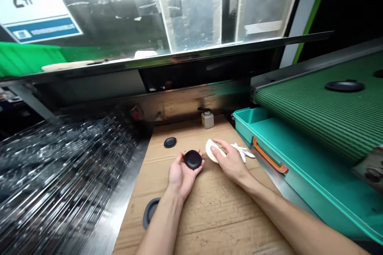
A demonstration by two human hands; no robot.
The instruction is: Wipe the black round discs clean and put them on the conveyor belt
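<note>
In my left hand (181, 175) lies a small round black dish-shaped part (193, 159), its hollow face up and the fingers curled around its rim. My right hand (230, 161), just to the right of it, pinches a flat cream-white round pad (213, 151) between thumb and fingers. Pad and black part are apart. Both hands are over a cardboard sheet (221, 219). One black disc (170, 142) lies on the sheet beyond my left hand. A larger black ring-like part (151, 212) is partly hidden behind my left forearm.
White strips (243, 151) lie right of my right hand. A small square bottle (207, 119) stands at the sheet's far end. At right, a teal tray (299, 167) with an orange handle sits below a green conveyor belt (314, 103) carrying black parts. Clear plastic sleeves (60, 179) cover the left side.
</note>
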